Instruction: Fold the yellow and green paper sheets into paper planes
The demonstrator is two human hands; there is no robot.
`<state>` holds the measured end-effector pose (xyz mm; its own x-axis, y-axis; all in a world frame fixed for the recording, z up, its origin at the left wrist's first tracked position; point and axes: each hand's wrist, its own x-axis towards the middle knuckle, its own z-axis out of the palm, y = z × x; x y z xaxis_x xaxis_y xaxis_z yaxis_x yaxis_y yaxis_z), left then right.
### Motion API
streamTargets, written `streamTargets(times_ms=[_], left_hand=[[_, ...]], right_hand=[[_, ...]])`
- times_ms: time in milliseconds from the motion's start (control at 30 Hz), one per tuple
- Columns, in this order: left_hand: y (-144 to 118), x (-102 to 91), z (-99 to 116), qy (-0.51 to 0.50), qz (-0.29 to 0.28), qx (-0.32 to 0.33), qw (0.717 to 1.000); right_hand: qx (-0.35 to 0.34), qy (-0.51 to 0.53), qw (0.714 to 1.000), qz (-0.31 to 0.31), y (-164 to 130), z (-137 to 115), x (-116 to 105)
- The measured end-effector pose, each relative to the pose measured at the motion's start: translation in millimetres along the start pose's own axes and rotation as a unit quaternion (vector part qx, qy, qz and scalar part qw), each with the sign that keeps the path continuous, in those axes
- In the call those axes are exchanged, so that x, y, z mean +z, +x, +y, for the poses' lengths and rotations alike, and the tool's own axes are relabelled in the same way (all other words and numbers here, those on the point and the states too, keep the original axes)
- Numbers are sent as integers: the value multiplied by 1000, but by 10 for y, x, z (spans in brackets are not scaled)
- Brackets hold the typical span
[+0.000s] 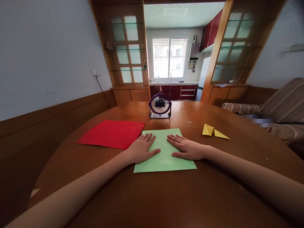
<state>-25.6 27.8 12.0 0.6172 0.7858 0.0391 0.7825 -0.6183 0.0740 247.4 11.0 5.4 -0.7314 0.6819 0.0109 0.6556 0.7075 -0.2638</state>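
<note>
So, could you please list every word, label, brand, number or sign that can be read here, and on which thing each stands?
No text can be read in this picture.
Round purple-and-black desk fan: a mark low on its front, too small to read.
Light green paper sheet, bright red paper sheet, folded yellow paper pieces: no writing that I can make out.

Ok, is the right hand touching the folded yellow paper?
Apart. The head view shows brown tabletop between the right hand and the folded yellow paper; the hand lies flat on the green sheet.
</note>
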Motion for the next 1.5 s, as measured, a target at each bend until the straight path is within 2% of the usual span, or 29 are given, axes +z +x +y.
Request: streamTargets(times_ms=[67,133,267,333,400,467,533,733,867,933,1067,1167,1333,1500], left_hand=[[-54,-50,68,28,20,10,999],[-79,-69,116,52,65,25,996],[-24,3,108,45,121,37,991],[29,62,65,18,111,58,992],[74,112,15,-10,61,74,995],[102,144,-25,-32,21,76,996],[111,160,-50,-44,6,71,996],[80,153,-40,-51,3,45,998],[11,65,-71,-54,-21,45,997],[-40,-13,-122,-73,-38,70,994],[-129,-165,-230,-118,-68,165,977],[-157,-212,-272,-138,-80,181,970],[-135,-170,-297,-135,-64,177,973],[-76,-79,-320,-61,3,186,981]], right_hand=[[-5,26,1000,-18,-31,44,-86],[-24,59,998,-22,-42,81,-154],[-19,102,993,50,44,26,-187],[14,62,994,88,118,-67,-158],[36,0,994,102,178,-162,-113],[22,-56,992,109,201,-221,-63],[7,-81,991,107,184,-221,-15],[-13,-12,998,52,54,-17,38],[-25,14,999,36,15,82,-9],[-33,23,998,42,-3,130,-36],[-42,29,995,80,-58,250,-72],[-69,42,989,121,-102,314,-77],[-102,72,976,179,-197,302,-67],[-91,131,971,176,-385,212,-114]])
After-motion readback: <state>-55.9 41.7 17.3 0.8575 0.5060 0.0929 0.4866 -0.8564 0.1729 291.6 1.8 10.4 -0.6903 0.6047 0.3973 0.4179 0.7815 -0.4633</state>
